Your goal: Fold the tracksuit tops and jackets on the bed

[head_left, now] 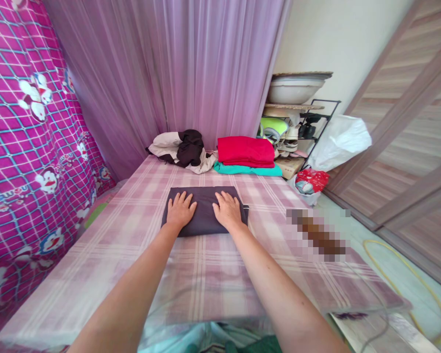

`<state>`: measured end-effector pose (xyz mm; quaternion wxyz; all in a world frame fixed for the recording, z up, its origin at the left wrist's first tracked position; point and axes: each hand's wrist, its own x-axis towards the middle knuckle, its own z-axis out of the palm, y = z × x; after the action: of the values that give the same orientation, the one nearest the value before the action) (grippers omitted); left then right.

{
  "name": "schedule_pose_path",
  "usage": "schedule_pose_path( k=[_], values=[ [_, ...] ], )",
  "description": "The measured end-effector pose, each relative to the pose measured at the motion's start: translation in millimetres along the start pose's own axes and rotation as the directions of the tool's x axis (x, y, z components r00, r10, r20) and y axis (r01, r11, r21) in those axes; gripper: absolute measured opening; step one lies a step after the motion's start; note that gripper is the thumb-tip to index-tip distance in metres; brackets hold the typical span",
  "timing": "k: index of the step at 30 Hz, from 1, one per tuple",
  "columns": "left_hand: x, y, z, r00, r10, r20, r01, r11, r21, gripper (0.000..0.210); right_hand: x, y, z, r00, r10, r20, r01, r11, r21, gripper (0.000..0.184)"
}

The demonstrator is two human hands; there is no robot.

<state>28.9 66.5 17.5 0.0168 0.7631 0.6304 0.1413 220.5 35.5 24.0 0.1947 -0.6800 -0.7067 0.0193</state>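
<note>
A dark grey folded garment (202, 223) lies flat in the middle of the checked cloth surface. My left hand (181, 211) rests on its left part, palm down with the fingers spread. On its right part lies my right hand (228, 210), also flat with fingers apart. Neither hand grips the cloth. A thin white-edged bit shows at the garment's right side. What kind of garment it is cannot be made out in its folded state.
Behind it sit a crumpled black-and-beige garment (189, 149) and a folded red cloth (245, 151) on a teal one (248, 169). A blurred-out object (319, 236) lies at right. A rack (325, 117) with a basin (297, 89) stands beyond. A pink patterned curtain (33, 162) hangs at left.
</note>
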Motion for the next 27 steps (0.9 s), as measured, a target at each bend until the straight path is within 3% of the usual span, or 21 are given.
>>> schedule_pose_path(
  k=[4,7,10,15,20,23,27],
  values=[
    [0,-1,0.4,1.000,0.006,-0.004,-0.006,1.000,0.002,0.055,-10,37,-7,0.979,0.171,-0.108,-0.171,0.985,0.009,0.052],
    [-2,2,-1.8,1.000,0.004,0.002,-0.004,1.000,0.007,0.055,-19,59,-4,0.967,0.256,-0.010,-0.255,0.966,0.027,0.055],
    [-5,5,-5.5,1.000,-0.015,0.020,0.015,1.000,0.014,0.056,-24,67,6,0.963,0.267,0.045,-0.269,0.961,0.064,0.057],
    [-8,7,-10.1,0.998,-0.027,0.053,0.026,0.999,0.020,0.058,-21,80,19,0.962,0.268,-0.053,-0.249,0.941,0.229,0.058],
    [-8,6,-9.6,0.999,-0.015,0.051,0.013,0.999,0.050,0.058,-19,104,18,0.932,0.338,-0.132,-0.271,0.889,0.368,0.053],
    [-8,7,-8.7,0.998,-0.023,0.054,0.019,0.996,0.084,0.057,-19,105,12,0.928,0.349,-0.132,-0.287,0.894,0.344,0.050],
    [-8,8,-8.0,0.998,-0.033,0.048,0.028,0.994,0.105,0.057,-16,87,0,0.938,0.342,-0.048,-0.322,0.915,0.242,0.048]
  ],
)
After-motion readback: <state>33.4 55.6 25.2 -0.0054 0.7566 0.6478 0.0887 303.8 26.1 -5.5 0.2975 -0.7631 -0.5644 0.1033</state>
